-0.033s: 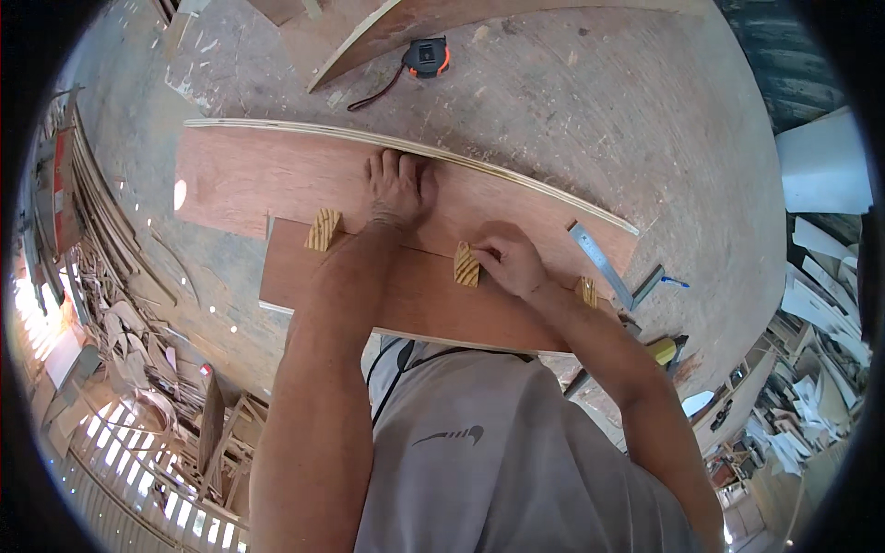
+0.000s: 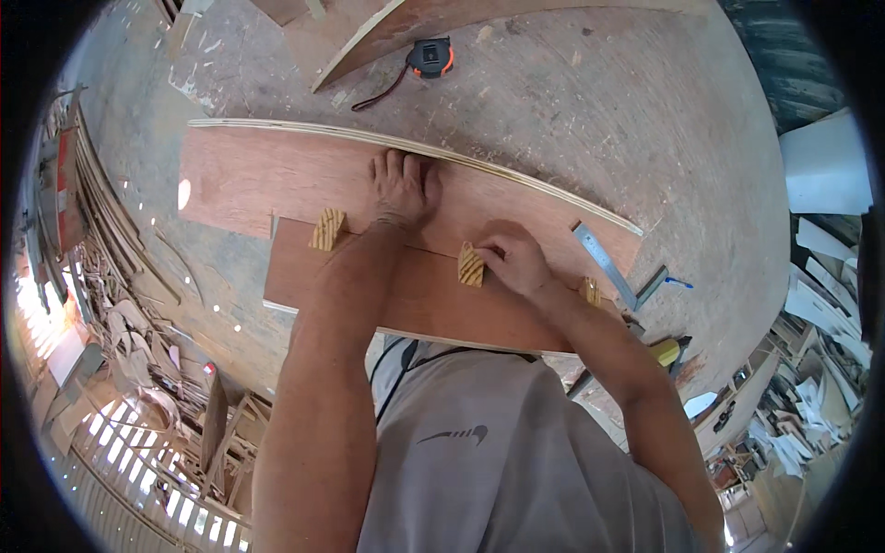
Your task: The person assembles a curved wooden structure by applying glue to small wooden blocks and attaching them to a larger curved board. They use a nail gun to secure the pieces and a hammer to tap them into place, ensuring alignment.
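In front of me lies a long reddish plywood board (image 2: 277,170) with a raised pale edge on its far side. A second reddish board (image 2: 424,313) sits along its near side. My left hand (image 2: 400,194) rests on the far board, fingers apart and their tips against the raised edge; it holds nothing. Thumb and forefinger of my right hand (image 2: 518,263) pinch the upper end of a small striped wood block (image 2: 471,265) at the seam between the boards. Similar blocks stand left (image 2: 327,229) and right (image 2: 592,291), the right one partly hidden by my forearm.
A try square (image 2: 604,264) lies over the board's right end, beside a blue pen (image 2: 678,283). A yellow-and-black tool (image 2: 666,351) is near my right forearm. Farther off are a tape measure (image 2: 430,58) and a curved wood piece (image 2: 364,41). Wood scraps (image 2: 138,341) pile at left.
The whole view has shifted very slightly. Both hands, the boards and the blocks keep their places relative to one another.
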A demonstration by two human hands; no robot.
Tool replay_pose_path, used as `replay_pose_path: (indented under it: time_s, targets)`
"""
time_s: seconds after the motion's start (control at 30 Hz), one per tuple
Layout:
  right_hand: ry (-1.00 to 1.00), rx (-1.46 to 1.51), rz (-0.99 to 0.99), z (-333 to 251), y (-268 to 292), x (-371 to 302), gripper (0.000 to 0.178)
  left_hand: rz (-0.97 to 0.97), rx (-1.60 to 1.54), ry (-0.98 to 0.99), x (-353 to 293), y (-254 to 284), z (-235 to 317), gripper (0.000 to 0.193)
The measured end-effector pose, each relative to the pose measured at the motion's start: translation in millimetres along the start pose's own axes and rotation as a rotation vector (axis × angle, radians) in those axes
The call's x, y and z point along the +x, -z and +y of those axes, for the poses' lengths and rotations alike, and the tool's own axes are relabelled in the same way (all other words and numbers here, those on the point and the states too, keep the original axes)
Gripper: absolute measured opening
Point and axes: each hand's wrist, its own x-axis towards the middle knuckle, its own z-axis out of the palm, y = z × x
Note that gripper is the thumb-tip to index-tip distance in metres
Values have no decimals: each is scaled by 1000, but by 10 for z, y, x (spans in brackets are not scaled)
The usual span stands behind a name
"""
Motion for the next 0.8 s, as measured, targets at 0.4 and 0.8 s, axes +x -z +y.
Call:
replay_pose_path:
  time_s: [0.4, 0.8]
  targets:
    - [-98, -127, 203, -53, -104, 89, 15, -80, 4, 2, 8, -5, -3, 36]
    - [168, -13, 52, 100, -48, -76, 9, -140, 34, 21, 6, 31, -4, 36]
